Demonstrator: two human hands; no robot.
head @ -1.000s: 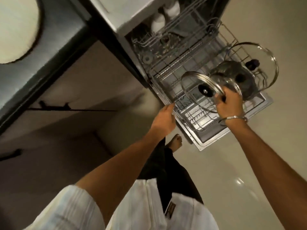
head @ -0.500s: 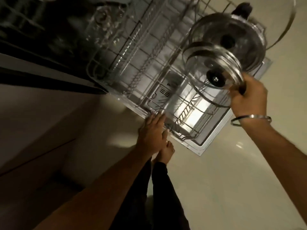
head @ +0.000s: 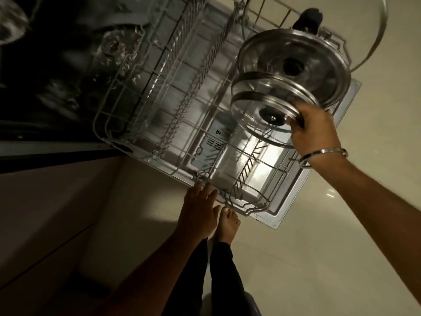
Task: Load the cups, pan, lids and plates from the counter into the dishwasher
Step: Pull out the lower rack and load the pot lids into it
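Floor (head: 319,258): pale and glossy, filling the right and lower part of the frame.
Dishwasher door (head: 293,201): lying open and flat, its metal inner face running from centre to right.
Lower rack (head: 173,103): grey wire basket pulled out over the door, across the upper middle of the frame.
Largest lid (head: 380,30): glass with a metal rim, standing on edge at the upper right corner, partly cut off by the frame.
Steel lid (head: 319,71): just in front of it, upright in the rack, dark knob facing the camera.
Small glass lid (head: 262,110): metal-rimmed, black knob, tilted on edge just in front of the steel lid, over the rack's right side.
Right hand (head: 316,131): fingers curled round the small glass lid's lower right rim; a metal bangle (head: 323,156) on the wrist.
Left hand (head: 198,210): fingers straight, tips touching the rack's near edge at lower centre, holding nothing.
Bare foot (head: 227,224): on the floor just beside the left hand.
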